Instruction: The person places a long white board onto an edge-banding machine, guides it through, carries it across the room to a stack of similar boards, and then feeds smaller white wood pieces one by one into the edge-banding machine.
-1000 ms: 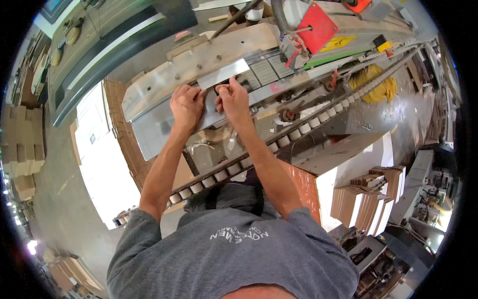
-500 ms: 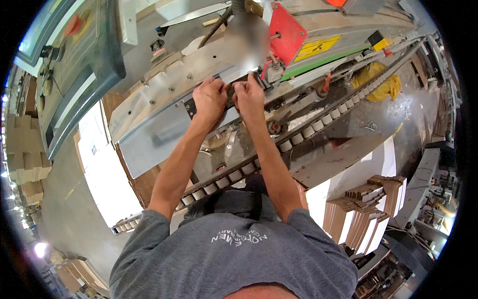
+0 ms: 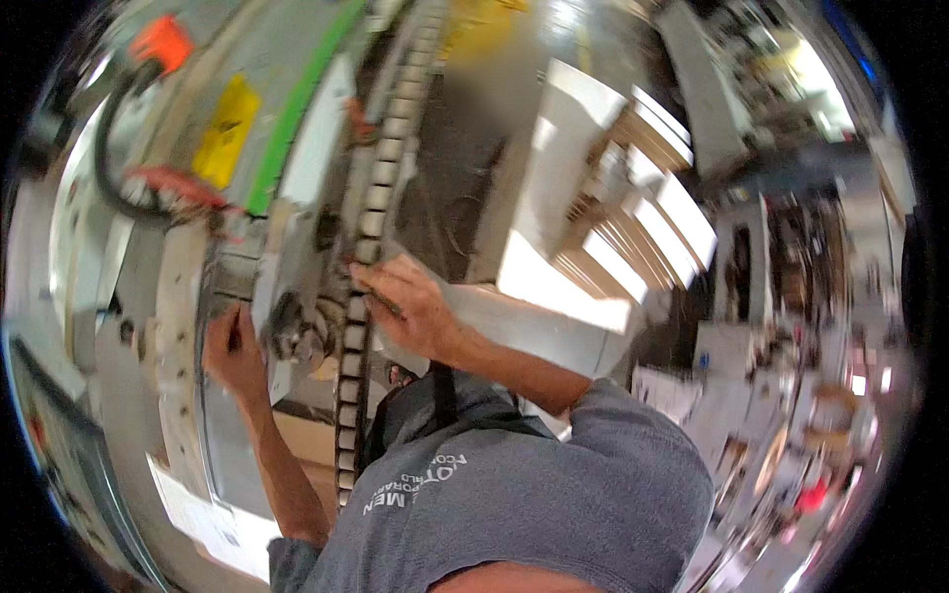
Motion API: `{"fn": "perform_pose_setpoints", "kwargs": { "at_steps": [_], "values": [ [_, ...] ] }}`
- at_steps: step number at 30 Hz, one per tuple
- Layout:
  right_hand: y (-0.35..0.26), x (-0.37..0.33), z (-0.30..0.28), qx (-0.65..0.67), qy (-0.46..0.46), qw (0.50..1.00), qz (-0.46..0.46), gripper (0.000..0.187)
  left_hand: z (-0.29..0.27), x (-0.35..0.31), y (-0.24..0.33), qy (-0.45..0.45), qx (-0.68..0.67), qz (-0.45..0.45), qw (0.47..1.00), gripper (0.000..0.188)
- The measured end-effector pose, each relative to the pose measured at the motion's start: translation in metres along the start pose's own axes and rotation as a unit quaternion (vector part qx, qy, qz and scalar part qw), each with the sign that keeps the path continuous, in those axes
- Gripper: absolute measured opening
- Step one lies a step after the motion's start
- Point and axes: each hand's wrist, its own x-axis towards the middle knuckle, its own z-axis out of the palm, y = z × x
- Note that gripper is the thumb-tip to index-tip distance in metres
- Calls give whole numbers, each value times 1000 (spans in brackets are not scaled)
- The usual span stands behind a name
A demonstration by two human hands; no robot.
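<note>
My left hand point(image 3: 234, 356) is at the machine's pale metal rail point(image 3: 180, 336), its fingers curled together. Whatever may be between them is hidden. Over the roller track point(image 3: 373, 212), my right hand point(image 3: 420, 311) has its fingers bent, with a thin dark stick-like piece point(image 3: 384, 299) seeming to lie in them; blur hides its kind. Between the hands is a dark round machine part point(image 3: 289, 326) beside the rollers.
A green strip point(image 3: 297, 119) and a yellow label point(image 3: 225, 133) mark the machine at the upper left. Right of the track, stacked brown-and-white boards point(image 3: 618, 237) rest on a white surface point(image 3: 529, 262). Shelves with mixed goods stand farther right.
The view has swung to the right. My hands, close together at the machine before, are now apart: the right has come away over the rollers, the left stays by the rail.
</note>
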Motion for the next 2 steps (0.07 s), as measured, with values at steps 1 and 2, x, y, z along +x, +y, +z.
{"fn": "perform_pose_setpoints", "kwargs": {
  "at_steps": [1, 2],
  "values": [
    [5, -1, -18, -79, 37, 994, -70, 44, -3, -8, 4, -17, -3, 17, 1000, 12],
    [1, -10, -26, -99, 54, 992, -58, 44, 1, -14, 7, -34, -21, 32, 999, 12]
  ]
}}
